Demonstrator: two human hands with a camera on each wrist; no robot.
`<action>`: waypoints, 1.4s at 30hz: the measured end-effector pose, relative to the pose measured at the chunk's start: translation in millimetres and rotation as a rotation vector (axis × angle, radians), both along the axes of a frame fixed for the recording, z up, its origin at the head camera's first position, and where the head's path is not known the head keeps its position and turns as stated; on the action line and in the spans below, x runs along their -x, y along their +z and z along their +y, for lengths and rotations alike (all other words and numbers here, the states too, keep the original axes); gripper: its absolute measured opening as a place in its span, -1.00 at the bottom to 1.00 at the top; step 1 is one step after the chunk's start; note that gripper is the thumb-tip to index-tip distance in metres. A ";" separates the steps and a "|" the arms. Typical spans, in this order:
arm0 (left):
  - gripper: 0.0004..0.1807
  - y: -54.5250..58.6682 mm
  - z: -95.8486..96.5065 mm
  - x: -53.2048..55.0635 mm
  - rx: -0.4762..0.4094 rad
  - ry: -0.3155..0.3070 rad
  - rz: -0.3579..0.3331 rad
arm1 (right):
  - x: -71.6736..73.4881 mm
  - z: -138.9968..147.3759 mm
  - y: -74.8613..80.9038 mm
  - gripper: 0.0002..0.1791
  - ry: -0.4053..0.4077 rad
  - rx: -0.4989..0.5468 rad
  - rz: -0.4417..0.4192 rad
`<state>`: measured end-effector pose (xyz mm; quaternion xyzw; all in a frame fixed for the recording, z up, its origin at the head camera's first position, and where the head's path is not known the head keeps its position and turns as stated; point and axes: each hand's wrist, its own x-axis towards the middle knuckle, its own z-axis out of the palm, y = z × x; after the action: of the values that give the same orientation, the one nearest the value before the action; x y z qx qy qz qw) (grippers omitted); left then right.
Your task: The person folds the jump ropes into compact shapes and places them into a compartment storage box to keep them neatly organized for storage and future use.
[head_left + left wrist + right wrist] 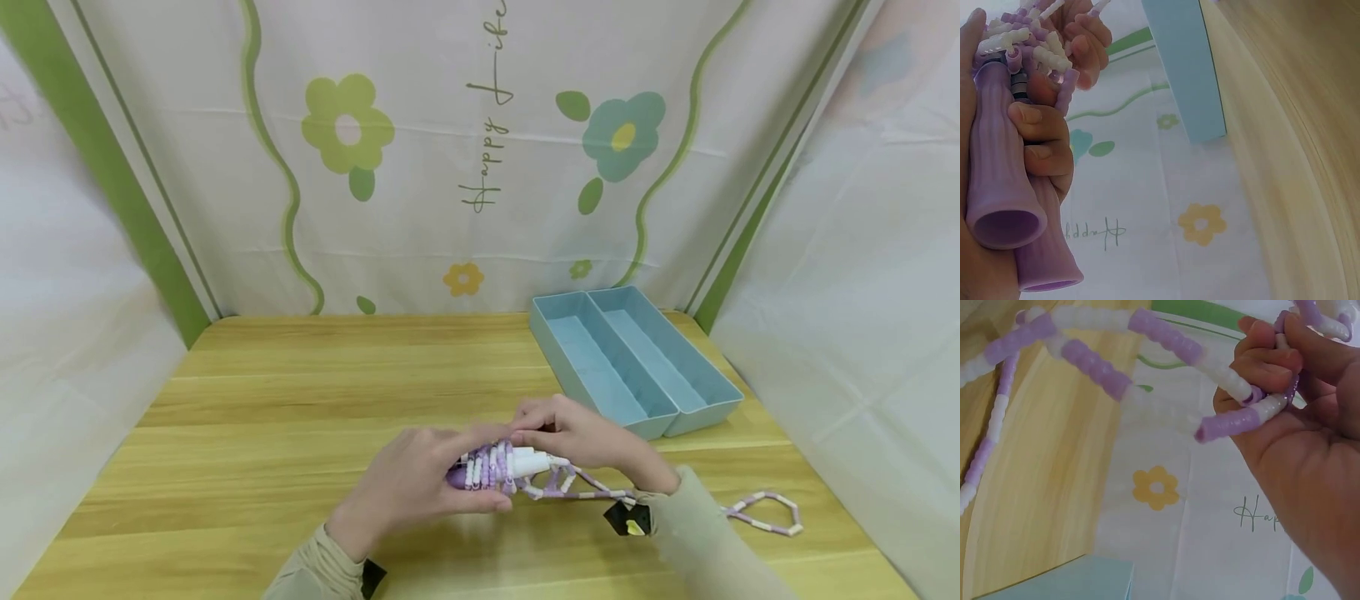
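My left hand (412,479) grips a bundled jump rope. In the left wrist view its fingers curl round two purple flared handles (1000,150), held side by side. Purple and white beaded rope (491,467) is wound in several turns round the bundle. Close against the left fingertips is my right hand (573,429). The right wrist view shows its fingers (1272,369) curled on a stretch of the beaded rope (1232,424). From there a loose length runs right under the right forearm, ending in a loop (765,527) on the table.
Two light blue trays (622,367) stand side by side at the table's back right. A printed curtain (465,167) hangs behind the wooden table (300,392), with white fabric at both sides. Small black pieces (626,518) show at both cuffs.
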<state>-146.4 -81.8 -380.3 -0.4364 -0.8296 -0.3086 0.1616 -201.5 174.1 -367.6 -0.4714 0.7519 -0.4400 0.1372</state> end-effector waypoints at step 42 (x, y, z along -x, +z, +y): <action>-0.44 12.0 -13.2 13.9 -0.180 0.263 -0.400 | -23.2 -13.1 -40.4 -0.63 -0.149 -0.007 -0.204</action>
<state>-160.3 -95.1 -368.3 -0.2389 -0.8638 -0.4379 0.0712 -178.3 161.0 -408.1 -0.3667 0.7684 -0.4920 0.1815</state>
